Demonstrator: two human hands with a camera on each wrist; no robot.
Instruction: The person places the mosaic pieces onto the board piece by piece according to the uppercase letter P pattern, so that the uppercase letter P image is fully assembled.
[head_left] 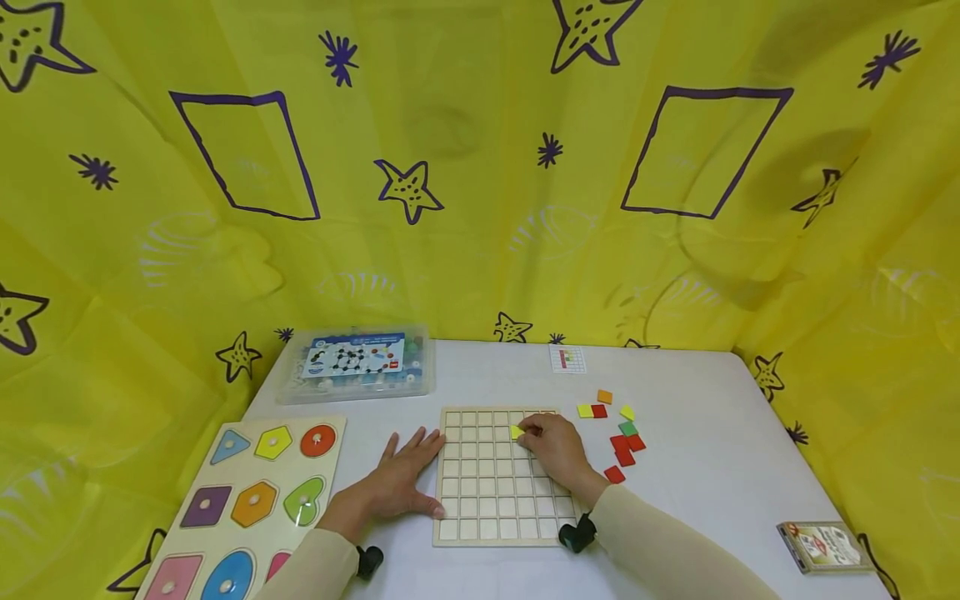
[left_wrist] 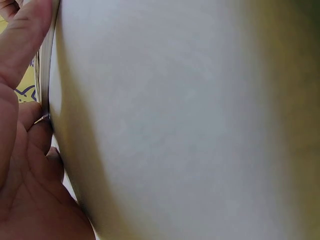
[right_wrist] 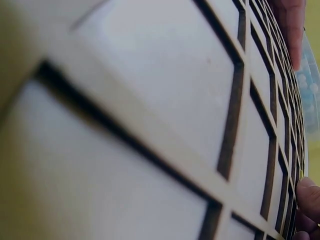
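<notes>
A wooden grid board (head_left: pixel 478 488) with square cells lies flat on the white table. My right hand (head_left: pixel 558 450) pinches a small yellow square tile (head_left: pixel 516 432) over the board's upper part, at one of the cells. In the right wrist view, the thumb (right_wrist: pixel 309 199) of that hand shows at the board's far side. With its fingers spread, my left hand (head_left: pixel 401 479) rests at the board's left edge, fingertips and thumb right at the rim. The left wrist view shows this hand (left_wrist: pixel 30 175) beside the table surface.
Several loose red, yellow, green and orange tiles (head_left: pixel 624 457) lie right of the board. Behind them is a small pattern card (head_left: pixel 567 359). A shape puzzle board (head_left: pixel 240 467) lies left, a clear plastic case (head_left: pixel 356 362) back left, and a small flat box (head_left: pixel 825 547) front right.
</notes>
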